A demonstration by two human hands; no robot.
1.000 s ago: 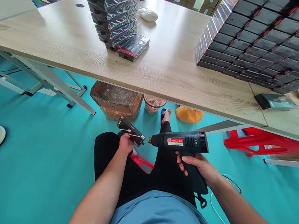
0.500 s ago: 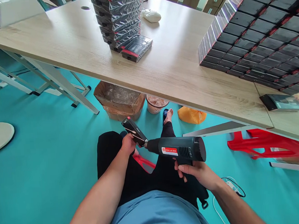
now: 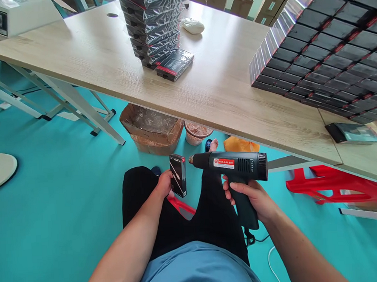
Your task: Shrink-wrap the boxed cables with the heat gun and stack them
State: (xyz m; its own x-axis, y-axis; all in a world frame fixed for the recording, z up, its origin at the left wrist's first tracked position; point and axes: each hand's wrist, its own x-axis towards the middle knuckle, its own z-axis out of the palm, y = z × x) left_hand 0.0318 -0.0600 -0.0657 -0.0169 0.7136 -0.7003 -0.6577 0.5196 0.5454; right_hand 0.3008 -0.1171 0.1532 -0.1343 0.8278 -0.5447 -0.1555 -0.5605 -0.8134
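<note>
Teal floor; black box, left edge in left grip.

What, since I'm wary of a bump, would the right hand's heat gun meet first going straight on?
Probably the black box in the left hand, near its upper right edge: the heat gun points that way. Depth is unclear in this one view; it might pass by.

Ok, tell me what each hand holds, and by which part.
The left hand holds the box by its lower left edge; the right hand holds the heat gun by its handle.
</note>
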